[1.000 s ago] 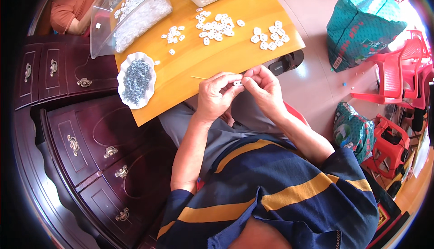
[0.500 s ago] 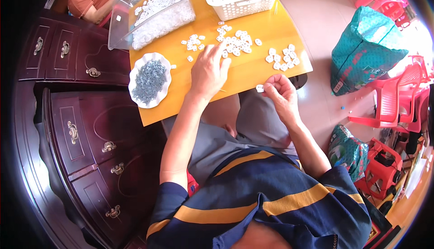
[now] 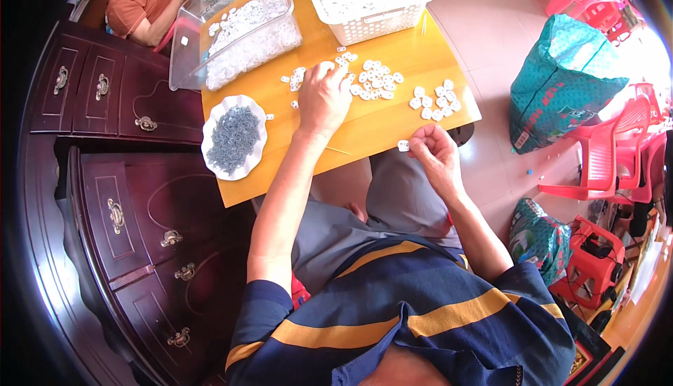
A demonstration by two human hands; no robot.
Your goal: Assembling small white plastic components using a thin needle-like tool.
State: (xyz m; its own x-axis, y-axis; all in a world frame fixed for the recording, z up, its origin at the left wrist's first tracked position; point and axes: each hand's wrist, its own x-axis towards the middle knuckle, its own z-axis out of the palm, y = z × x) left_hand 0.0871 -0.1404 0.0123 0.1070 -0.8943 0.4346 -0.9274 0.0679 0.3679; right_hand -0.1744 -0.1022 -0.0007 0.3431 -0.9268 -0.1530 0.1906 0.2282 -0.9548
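Your left hand (image 3: pixel 324 98) lies palm-down on the yellow desk (image 3: pixel 364 133), fingers curled over the near edge of the scattered white plastic pieces (image 3: pixel 375 81). It seems to be picking from that pile, but the back of the hand hides the fingertips, so I cannot tell whether it has closed on a piece. Your right hand (image 3: pixel 434 153) waits at the desk's near edge, just over your lap, pinching one small white piece (image 3: pixel 403 145) between thumb and forefinger. Held there, the piece stays close to your body and in easy view.

A second little heap of white pieces (image 3: pixel 434 103) sits to the right of the main scatter, just ahead of your right hand, likely kept apart from the rest. To the left of your left arm stands a white scalloped dish (image 3: pixel 210 154) filled with small grey metal parts (image 3: pixel 233 137), near enough to reach without leaning.

Farther back, a clear plastic tub (image 3: pixel 186 63) full of white pieces and a white basket (image 3: pixel 378 25) line the far edge, out of your working space. Beyond the tub another person in an orange shirt (image 3: pixel 137 7) sits at the desk. Dark wooden drawers (image 3: pixel 119 211) stand on your left; red plastic chairs (image 3: pixel 610 147) and a teal bag (image 3: pixel 561 70) are on your right.
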